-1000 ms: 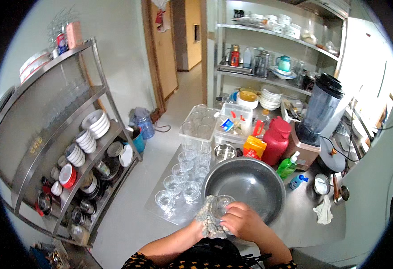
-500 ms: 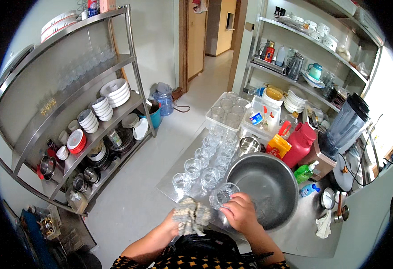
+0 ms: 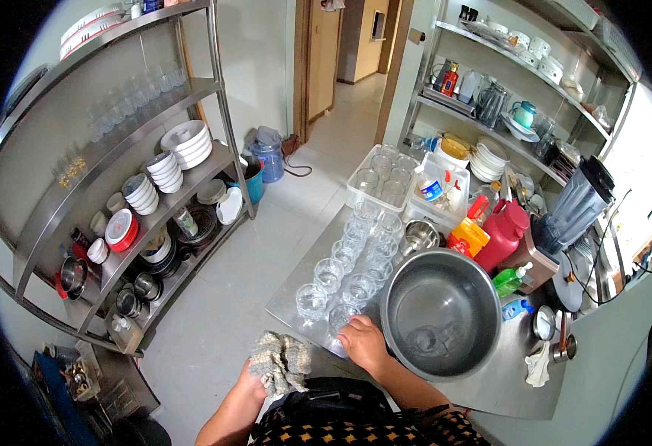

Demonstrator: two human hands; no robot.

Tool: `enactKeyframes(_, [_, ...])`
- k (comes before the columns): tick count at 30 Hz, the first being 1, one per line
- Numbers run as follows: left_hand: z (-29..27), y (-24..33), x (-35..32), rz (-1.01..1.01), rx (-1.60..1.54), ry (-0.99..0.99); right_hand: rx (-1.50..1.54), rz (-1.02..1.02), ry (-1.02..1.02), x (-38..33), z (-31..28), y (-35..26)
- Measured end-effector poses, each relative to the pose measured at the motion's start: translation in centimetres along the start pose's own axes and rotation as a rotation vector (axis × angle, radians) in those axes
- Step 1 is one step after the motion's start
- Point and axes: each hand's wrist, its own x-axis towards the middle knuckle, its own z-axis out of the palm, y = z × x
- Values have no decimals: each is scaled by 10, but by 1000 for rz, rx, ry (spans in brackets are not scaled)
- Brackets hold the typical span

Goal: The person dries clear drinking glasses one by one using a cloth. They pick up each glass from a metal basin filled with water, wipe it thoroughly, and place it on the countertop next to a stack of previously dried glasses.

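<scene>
My left hand [image 3: 249,383] is closed round a crumpled grey and beige cloth [image 3: 281,360], held just off the table's near left edge. With its fingers on the rim, my right hand [image 3: 366,345] grips a clear drinking glass [image 3: 340,318] at the near end of two rows of glasses [image 3: 329,274]. That glass stands upright, at or close to the metal tabletop. Right of this hand sits a large grey metal basin [image 3: 408,281], with clear glassware [image 3: 426,340] lying in its bottom; how many pieces cannot be made out.
Behind the rows stands a clear plastic bin of glasses [image 3: 355,196]. A red jug [image 3: 506,227], blender [image 3: 575,201], green soap bottle [image 3: 510,279] and white rag [image 3: 537,365] crowd the right side. A metal shelf [image 3: 228,160] with stacked bowls lines the left wall.
My right hand has carried the glass left from beside the basin to the near end of the rows. My left hand has drawn the cloth left, away from the glass.
</scene>
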Motion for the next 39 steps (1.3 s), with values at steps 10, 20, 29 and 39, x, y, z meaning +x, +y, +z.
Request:
enactKeyframes(10, [-26, 7, 14, 2, 4, 41, -66, -14, 40, 0, 29, 16])
enactKeyframes(20, [14, 14, 6, 60, 89, 80, -17, 47, 68, 4, 15, 7])
enactKeyframes(29, [104, 5, 6, 97, 312, -75, 676, 291, -34, -27, -72, -6])
enactKeyframes(39, [191, -98, 38, 61, 819, -748, 1338, 481, 250, -106, -119, -11])
